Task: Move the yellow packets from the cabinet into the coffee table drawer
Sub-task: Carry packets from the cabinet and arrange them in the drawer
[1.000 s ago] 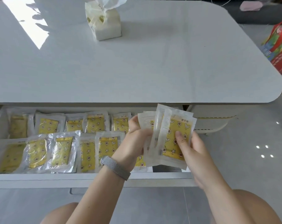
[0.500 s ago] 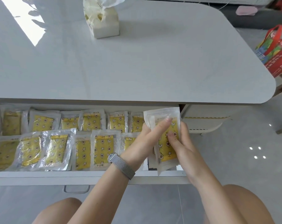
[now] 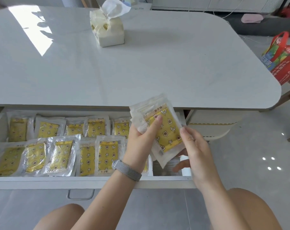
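The coffee table drawer [image 3: 58,182] is pulled open toward me and holds several yellow packets [image 3: 106,153] in clear wrappers, laid in two rows. Over its right end I hold a small stack of yellow packets [image 3: 168,132], tilted. My left hand [image 3: 141,141] grips the stack from the left with its thumb across the top packet. My right hand [image 3: 195,150] has its thumb on the stack's right edge and its fingers curled beneath. A bare strip of drawer floor [image 3: 166,168] shows under the stack. The cabinet is not in view.
The white coffee table top [image 3: 141,67] overhangs the back of the drawer. A tissue pack [image 3: 107,30] stands on it at the far side. A red shopping bag [image 3: 283,58] sits on the floor to the right. My knees are below the drawer front and its handle [image 3: 81,195].
The fanned packets were squared into one stack and lowered over the drawer's right end. Now the stack is tilted and raised slightly, and my right hand has slid to its right edge.
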Tool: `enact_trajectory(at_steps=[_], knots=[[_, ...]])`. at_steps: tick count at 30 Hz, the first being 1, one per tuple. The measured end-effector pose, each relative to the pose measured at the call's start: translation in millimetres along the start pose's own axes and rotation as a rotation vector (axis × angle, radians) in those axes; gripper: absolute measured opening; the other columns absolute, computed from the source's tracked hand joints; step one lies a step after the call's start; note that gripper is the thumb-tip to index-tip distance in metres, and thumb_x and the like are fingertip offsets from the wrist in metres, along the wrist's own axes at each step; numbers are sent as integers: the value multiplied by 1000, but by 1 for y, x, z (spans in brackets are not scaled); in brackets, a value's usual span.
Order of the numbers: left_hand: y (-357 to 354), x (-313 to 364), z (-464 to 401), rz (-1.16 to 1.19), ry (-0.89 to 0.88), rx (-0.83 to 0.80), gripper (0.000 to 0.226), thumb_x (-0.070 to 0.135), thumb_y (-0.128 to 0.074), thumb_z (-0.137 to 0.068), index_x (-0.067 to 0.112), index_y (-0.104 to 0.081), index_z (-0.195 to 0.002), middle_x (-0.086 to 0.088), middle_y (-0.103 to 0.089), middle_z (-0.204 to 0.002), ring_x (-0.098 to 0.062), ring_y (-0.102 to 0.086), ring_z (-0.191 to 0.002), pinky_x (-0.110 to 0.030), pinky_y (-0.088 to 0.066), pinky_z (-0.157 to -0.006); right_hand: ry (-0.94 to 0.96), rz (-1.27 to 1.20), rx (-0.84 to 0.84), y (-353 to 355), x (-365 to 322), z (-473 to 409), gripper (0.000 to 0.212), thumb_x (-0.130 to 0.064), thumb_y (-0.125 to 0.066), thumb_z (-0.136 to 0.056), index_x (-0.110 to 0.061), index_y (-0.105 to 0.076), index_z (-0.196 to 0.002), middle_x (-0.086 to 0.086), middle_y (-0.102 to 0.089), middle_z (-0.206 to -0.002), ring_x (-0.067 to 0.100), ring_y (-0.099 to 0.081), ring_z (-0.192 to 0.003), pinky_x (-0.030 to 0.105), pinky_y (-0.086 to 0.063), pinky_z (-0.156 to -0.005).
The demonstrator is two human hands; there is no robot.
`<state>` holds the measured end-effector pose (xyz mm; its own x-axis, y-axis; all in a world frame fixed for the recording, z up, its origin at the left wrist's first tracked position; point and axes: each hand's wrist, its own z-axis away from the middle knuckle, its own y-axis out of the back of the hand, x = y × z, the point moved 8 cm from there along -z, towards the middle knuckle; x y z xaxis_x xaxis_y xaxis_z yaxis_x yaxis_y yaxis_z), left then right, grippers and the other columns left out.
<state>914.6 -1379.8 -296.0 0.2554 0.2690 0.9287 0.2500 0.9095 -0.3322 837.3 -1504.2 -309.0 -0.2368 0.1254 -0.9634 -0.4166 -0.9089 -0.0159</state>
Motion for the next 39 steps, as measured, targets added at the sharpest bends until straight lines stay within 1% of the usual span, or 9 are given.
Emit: enact_trajectory(at_steps=[5, 11, 15, 18, 22, 27, 30, 35, 39], knots=[[-10, 22, 12, -156, -336, 67, 70, 19, -69, -82, 44, -25, -130, -9, -63, -123, -17, -65, -111, -30, -54, -91, 52, -32, -39, -2, -4, 2, 40, -49, -63, -82, -17, -61, -106, 7, -71, -86, 23, -67, -62, 29, -47, -36], [-21, 14, 10, -95, -250, -3, 43, 15, -58, -94, 51, -34, -99, 11, -72, -96, 5, -67, -87, -10, -50, -69, 100, 10, -11, 0, -5, 4, 36, -50, -65, -86, -17, -62, -102, 1, -70, -84, 19, -67, -65, 32, -49, -39], [-23, 4, 8, -40, -188, -54, 23, 19, -52, -97, 30, -45, -117, 8, -71, -105, -12, -68, -101, -31, -57, -81, 97, -28, 33, 4, -7, 4, 36, -47, -60, -79, -16, -61, -99, 1, -70, -81, 19, -67, -62, 30, -47, -36], [-25, 0, 13, 2, -139, -93, 25, 19, -44, -101, 21, -45, -125, 10, -71, -109, -10, -67, -105, -27, -56, -82, 83, -49, 45, 4, -7, 3, 35, -46, -60, -78, -16, -62, -97, -2, -70, -75, 16, -66, -58, 29, -46, -34], [-18, 3, 17, -13, -151, -65, 29, 18, -54, -98, 27, -43, -124, 3, -69, -112, -17, -67, -106, -38, -57, -86, 89, -8, 16, 0, -7, 3, 35, -47, -61, -78, -18, -63, -97, -7, -71, -75, 10, -66, -59, 27, -46, -36], [-8, 19, 16, 29, -246, -70, 68, -1, -60, -91, 48, -37, -132, -2, -68, -118, -23, -68, -103, -40, -57, -83, 76, -5, -18, -2, -4, 4, 40, -47, -61, -77, -14, -64, -100, -3, -71, -77, 13, -66, -61, 26, -46, -36], [-2, 19, 10, 10, -221, -72, 56, 19, -69, -85, 47, -49, -129, -3, -52, -140, -26, -63, -115, -47, -56, -89, 22, -39, -37, -5, -2, 2, 40, -45, -62, -77, -15, -65, -101, -3, -72, -78, 14, -69, -63, 31, -52, -39], [4, 3, 3, -1, -82, -29, 35, 20, -67, -89, 29, -48, -118, -1, -70, -105, -15, -71, -91, -33, -57, -74, -33, -84, -15, -2, 1, 0, 37, -44, -64, -76, -17, -67, -100, -3, -73, -78, 14, -70, -64, 28, -49, -38], [4, 2, 2, -82, -76, 13, 28, 21, -65, -90, 18, -47, -111, -4, -70, -100, -17, -71, -88, -34, -58, -72, -61, -102, 9, 1, 4, -2, 39, -45, -67, -74, -17, -69, -101, 1, -75, -82, 16, -71, -66, 28, -51, -40]])
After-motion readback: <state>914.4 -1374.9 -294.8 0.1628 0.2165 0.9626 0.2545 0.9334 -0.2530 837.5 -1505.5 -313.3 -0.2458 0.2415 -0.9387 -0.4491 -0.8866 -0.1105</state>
